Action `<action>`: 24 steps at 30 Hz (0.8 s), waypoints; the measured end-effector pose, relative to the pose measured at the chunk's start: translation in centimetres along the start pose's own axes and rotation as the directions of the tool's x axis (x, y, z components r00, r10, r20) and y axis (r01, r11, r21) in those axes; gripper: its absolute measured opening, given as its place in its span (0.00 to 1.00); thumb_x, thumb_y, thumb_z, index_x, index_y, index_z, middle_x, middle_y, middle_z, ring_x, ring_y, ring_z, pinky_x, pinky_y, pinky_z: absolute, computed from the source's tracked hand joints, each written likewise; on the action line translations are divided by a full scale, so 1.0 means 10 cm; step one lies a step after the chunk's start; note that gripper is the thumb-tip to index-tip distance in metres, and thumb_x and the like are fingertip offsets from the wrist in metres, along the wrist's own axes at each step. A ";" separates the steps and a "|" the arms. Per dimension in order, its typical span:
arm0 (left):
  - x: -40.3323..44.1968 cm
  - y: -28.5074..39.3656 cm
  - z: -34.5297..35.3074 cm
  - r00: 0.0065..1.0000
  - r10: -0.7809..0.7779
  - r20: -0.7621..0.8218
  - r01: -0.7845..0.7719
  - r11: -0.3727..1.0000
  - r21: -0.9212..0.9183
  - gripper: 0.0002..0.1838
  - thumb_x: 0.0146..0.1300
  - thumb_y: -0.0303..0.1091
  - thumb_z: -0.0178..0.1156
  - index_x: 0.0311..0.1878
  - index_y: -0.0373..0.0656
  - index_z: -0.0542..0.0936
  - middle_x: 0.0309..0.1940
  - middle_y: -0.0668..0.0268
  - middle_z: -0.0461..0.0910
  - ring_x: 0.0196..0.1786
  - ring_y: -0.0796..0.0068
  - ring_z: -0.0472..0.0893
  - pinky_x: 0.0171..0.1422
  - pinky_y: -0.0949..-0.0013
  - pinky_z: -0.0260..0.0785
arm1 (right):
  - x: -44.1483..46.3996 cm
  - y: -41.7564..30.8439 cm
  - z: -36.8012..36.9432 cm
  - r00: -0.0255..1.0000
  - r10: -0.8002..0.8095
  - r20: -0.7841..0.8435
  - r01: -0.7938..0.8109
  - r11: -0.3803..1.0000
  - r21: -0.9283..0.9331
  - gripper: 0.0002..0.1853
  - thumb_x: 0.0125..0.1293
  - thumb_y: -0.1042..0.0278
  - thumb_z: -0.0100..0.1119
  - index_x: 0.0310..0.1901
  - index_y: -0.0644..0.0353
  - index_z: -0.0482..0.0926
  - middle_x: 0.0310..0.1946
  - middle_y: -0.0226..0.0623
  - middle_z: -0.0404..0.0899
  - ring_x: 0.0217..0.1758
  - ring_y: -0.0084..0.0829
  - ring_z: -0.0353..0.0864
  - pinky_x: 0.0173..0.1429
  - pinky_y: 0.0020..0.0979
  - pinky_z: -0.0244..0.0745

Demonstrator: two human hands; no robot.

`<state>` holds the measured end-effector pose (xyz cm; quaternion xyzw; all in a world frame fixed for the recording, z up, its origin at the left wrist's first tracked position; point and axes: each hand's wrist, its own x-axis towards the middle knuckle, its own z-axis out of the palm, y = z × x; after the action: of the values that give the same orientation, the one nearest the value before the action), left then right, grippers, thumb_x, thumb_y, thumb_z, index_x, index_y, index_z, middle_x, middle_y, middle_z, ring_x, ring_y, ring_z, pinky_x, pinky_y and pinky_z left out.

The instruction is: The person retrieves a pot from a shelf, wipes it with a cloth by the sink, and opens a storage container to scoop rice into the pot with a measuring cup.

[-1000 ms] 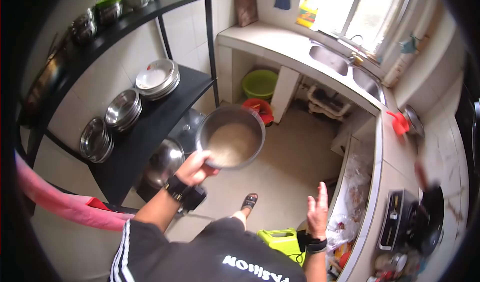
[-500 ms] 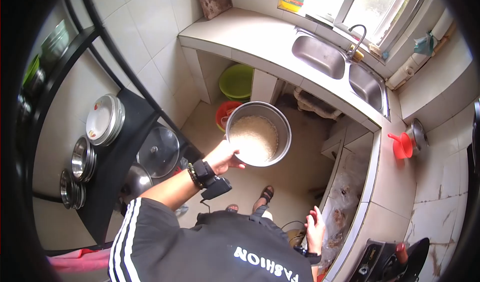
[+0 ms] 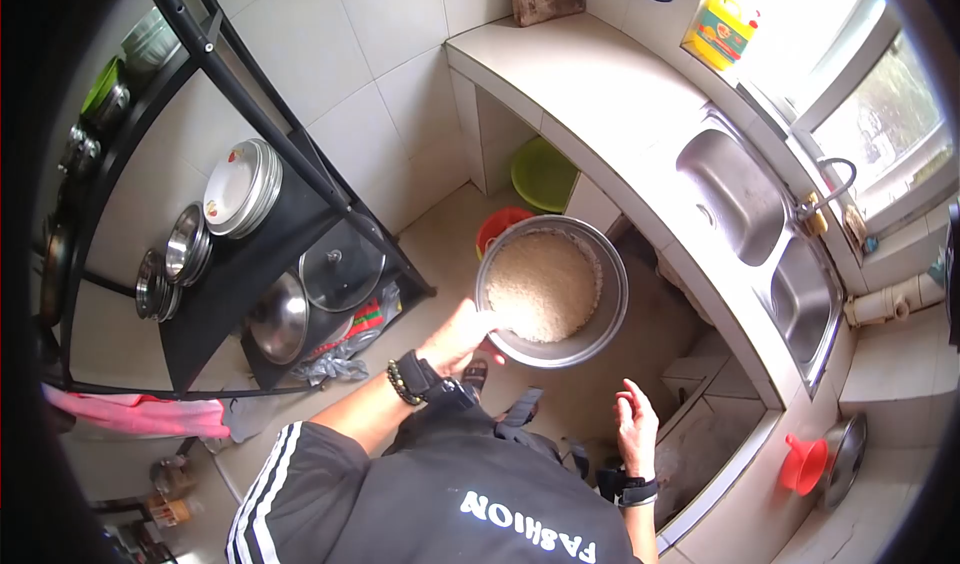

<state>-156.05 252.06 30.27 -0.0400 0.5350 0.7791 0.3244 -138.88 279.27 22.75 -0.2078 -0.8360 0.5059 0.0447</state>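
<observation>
My left hand [image 3: 460,339] grips the near left rim of a round metal pot [image 3: 612,299]. Pale grains like rice [image 3: 543,282] cover the bottom of the pot, heaped toward its left side. The pot hangs over the floor in front of me, near the counter. To the right and lower down, my right hand [image 3: 636,426] is raised with its fingers apart and nothing in it.
A black rack [image 3: 225,294] with plates and bowls stands at left. Ahead and right curves a counter [image 3: 590,69] with a double sink [image 3: 735,194]. Beneath it sit a green basin [image 3: 543,176] and a red one [image 3: 500,226]. A red scoop [image 3: 803,464] lies at right.
The view has turned, bringing the sink nearer. My left hand still holds the pot, now farther right in view. My right hand stays empty. The stove has left the view.
</observation>
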 end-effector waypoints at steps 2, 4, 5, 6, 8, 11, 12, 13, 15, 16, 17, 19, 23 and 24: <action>0.07 -0.04 -0.04 0.999 -0.026 -0.020 0.026 1.000 -0.016 0.11 0.56 0.26 0.53 0.41 0.29 0.73 0.28 0.58 0.79 0.24 0.71 0.80 0.23 0.73 0.75 | 0.15 -0.15 0.08 0.999 -0.026 0.036 0.027 0.999 -0.022 0.16 0.64 0.77 0.50 0.53 0.62 0.73 0.34 0.32 0.78 0.33 0.21 0.76 0.39 0.21 0.72; 0.06 0.03 -0.21 0.998 -0.062 -0.003 0.062 0.998 -0.005 0.12 0.57 0.24 0.50 0.44 0.29 0.71 0.30 0.58 0.78 0.25 0.70 0.80 0.22 0.72 0.75 | 0.23 -0.23 0.17 0.999 -0.018 0.041 0.018 1.000 0.005 0.16 0.64 0.77 0.50 0.54 0.62 0.72 0.34 0.32 0.78 0.33 0.21 0.76 0.40 0.22 0.72; 0.03 0.11 -0.30 1.000 -0.025 0.004 0.025 1.000 -0.011 0.14 0.57 0.24 0.49 0.47 0.30 0.69 0.31 0.57 0.78 0.25 0.70 0.80 0.23 0.72 0.75 | 0.24 -0.25 0.23 0.999 -0.010 0.049 0.010 1.000 0.009 0.16 0.64 0.77 0.49 0.54 0.62 0.72 0.34 0.32 0.78 0.33 0.21 0.76 0.39 0.22 0.72; 0.02 0.15 -0.40 1.000 -0.005 -0.011 0.005 1.000 -0.011 0.15 0.57 0.24 0.49 0.48 0.30 0.68 0.32 0.56 0.78 0.26 0.70 0.80 0.22 0.72 0.75 | 0.24 -0.28 0.29 0.996 0.043 0.082 -0.045 0.999 0.021 0.16 0.64 0.76 0.50 0.54 0.63 0.72 0.33 0.32 0.78 0.33 0.21 0.76 0.40 0.22 0.72; 0.05 0.24 -0.51 0.999 0.027 -0.034 -0.027 1.000 -0.007 0.16 0.58 0.25 0.49 0.50 0.31 0.67 0.33 0.57 0.77 0.26 0.71 0.80 0.23 0.72 0.75 | 0.22 -0.22 0.46 0.982 0.072 0.173 -0.072 0.997 -0.007 0.16 0.63 0.75 0.52 0.53 0.60 0.74 0.33 0.31 0.78 0.33 0.21 0.76 0.40 0.22 0.72; 0.24 0.33 -0.55 0.997 0.062 -0.047 -0.063 0.998 -0.028 0.19 0.61 0.32 0.53 0.53 0.35 0.65 0.33 0.63 0.76 0.27 0.74 0.80 0.24 0.74 0.76 | 0.22 -0.42 0.64 0.923 0.093 0.374 -0.092 0.996 -0.021 0.16 0.62 0.75 0.55 0.52 0.58 0.75 0.34 0.31 0.77 0.35 0.21 0.75 0.42 0.22 0.72; 0.26 0.32 -0.58 0.995 0.025 -0.095 -0.034 0.996 -0.088 0.12 0.62 0.32 0.52 0.44 0.34 0.69 0.29 0.62 0.77 0.25 0.75 0.80 0.24 0.75 0.75 | 0.22 -0.52 0.67 0.894 0.115 0.433 -0.130 0.991 0.006 0.16 0.61 0.75 0.55 0.53 0.58 0.75 0.35 0.32 0.77 0.38 0.22 0.75 0.45 0.23 0.71; 0.30 0.33 -0.62 0.991 -0.009 -0.137 -0.011 0.989 -0.147 0.10 0.63 0.33 0.51 0.35 0.33 0.74 0.26 0.61 0.78 0.23 0.75 0.79 0.24 0.77 0.74 | 0.25 -0.64 0.68 0.864 0.130 0.487 -0.166 0.986 0.031 0.17 0.61 0.75 0.55 0.53 0.58 0.75 0.37 0.33 0.77 0.41 0.23 0.76 0.47 0.24 0.71; 0.34 0.36 -0.76 0.988 -0.073 -0.136 0.048 0.983 -0.175 0.10 0.63 0.33 0.51 0.36 0.34 0.73 0.25 0.62 0.78 0.23 0.74 0.79 0.24 0.76 0.74 | 0.31 -0.82 0.68 0.805 0.136 0.577 -0.225 0.970 0.086 0.16 0.60 0.76 0.55 0.51 0.59 0.76 0.40 0.35 0.77 0.46 0.25 0.75 0.51 0.25 0.70; 0.34 0.36 -0.83 0.984 -0.111 -0.140 0.083 0.978 -0.191 0.09 0.63 0.33 0.51 0.36 0.35 0.73 0.25 0.62 0.77 0.23 0.74 0.80 0.24 0.75 0.75 | 0.31 -0.86 0.70 0.769 0.139 0.624 -0.263 0.958 0.110 0.16 0.60 0.76 0.56 0.51 0.60 0.76 0.42 0.36 0.77 0.48 0.25 0.74 0.53 0.26 0.69; 0.35 0.34 -0.89 0.983 -0.122 -0.134 0.095 0.978 -0.188 0.10 0.63 0.33 0.51 0.36 0.35 0.73 0.25 0.62 0.77 0.23 0.74 0.80 0.24 0.75 0.75 | 0.31 -0.85 0.71 0.714 0.101 0.693 -0.239 0.965 0.105 0.15 0.59 0.76 0.56 0.50 0.61 0.76 0.43 0.36 0.77 0.50 0.26 0.74 0.53 0.26 0.69; 0.42 0.34 -0.96 0.986 -0.131 -0.107 0.112 0.979 -0.171 0.10 0.63 0.33 0.51 0.37 0.35 0.74 0.25 0.63 0.77 0.24 0.74 0.80 0.24 0.74 0.75 | 0.32 -0.78 0.71 0.599 0.017 0.800 -0.179 0.977 0.113 0.14 0.59 0.77 0.56 0.48 0.62 0.77 0.46 0.37 0.77 0.53 0.27 0.73 0.55 0.26 0.68; 0.57 0.55 -0.92 0.993 -0.116 -0.027 0.111 0.984 -0.138 0.10 0.62 0.32 0.51 0.40 0.34 0.75 0.28 0.63 0.78 0.27 0.74 0.80 0.23 0.74 0.74 | 0.23 -0.53 0.68 0.654 0.266 0.708 -0.322 0.945 -0.058 0.11 0.58 0.75 0.58 0.44 0.63 0.80 0.40 0.36 0.80 0.43 0.24 0.77 0.50 0.26 0.71; 0.61 0.66 -0.86 0.994 -0.105 -0.020 0.102 0.990 -0.093 0.10 0.62 0.32 0.51 0.41 0.34 0.74 0.29 0.63 0.78 0.26 0.74 0.80 0.23 0.74 0.75 | 0.23 -0.49 0.64 0.724 0.314 0.615 -0.359 0.932 -0.053 0.11 0.59 0.76 0.58 0.44 0.62 0.79 0.37 0.34 0.81 0.39 0.23 0.78 0.49 0.25 0.72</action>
<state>-166.96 246.07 29.44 -0.0923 0.5000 0.7843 0.3554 -144.25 272.91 23.57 -0.1785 -0.7346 0.5742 -0.3144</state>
